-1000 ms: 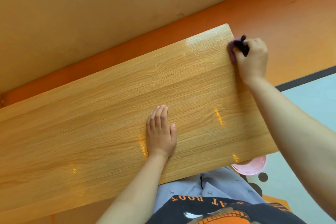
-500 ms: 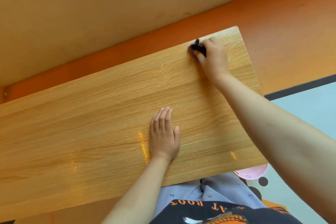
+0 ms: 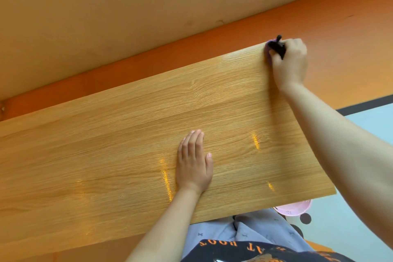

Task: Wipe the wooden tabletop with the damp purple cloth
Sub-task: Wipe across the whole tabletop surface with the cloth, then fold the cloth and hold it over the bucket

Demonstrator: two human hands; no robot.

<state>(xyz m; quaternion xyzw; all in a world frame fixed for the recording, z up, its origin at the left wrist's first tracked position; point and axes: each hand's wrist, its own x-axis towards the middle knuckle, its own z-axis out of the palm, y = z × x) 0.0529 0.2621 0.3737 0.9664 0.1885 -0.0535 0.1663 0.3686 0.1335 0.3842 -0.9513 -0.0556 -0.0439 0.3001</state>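
The wooden tabletop (image 3: 127, 144) fills the middle of the view and shines with streaks of reflected light. At its far right corner my right hand (image 3: 290, 61) grips the purple cloth (image 3: 268, 51) and holds it against the wood; most of the cloth is hidden under my fingers, with a dark tag sticking out on top. My left hand (image 3: 193, 164) lies flat on the tabletop near the front edge, fingers straight and together, holding nothing.
A tan wall (image 3: 127, 17) with an orange lower band (image 3: 148, 61) runs close behind the table. A pink bowl (image 3: 293, 208) sits on the pale blue floor mat (image 3: 372, 125) below the table's right front corner. My lap is under the front edge.
My right hand has swept the cloth to the right along the far edge, from partway in back to the far right corner. My left hand has stayed flat in place.
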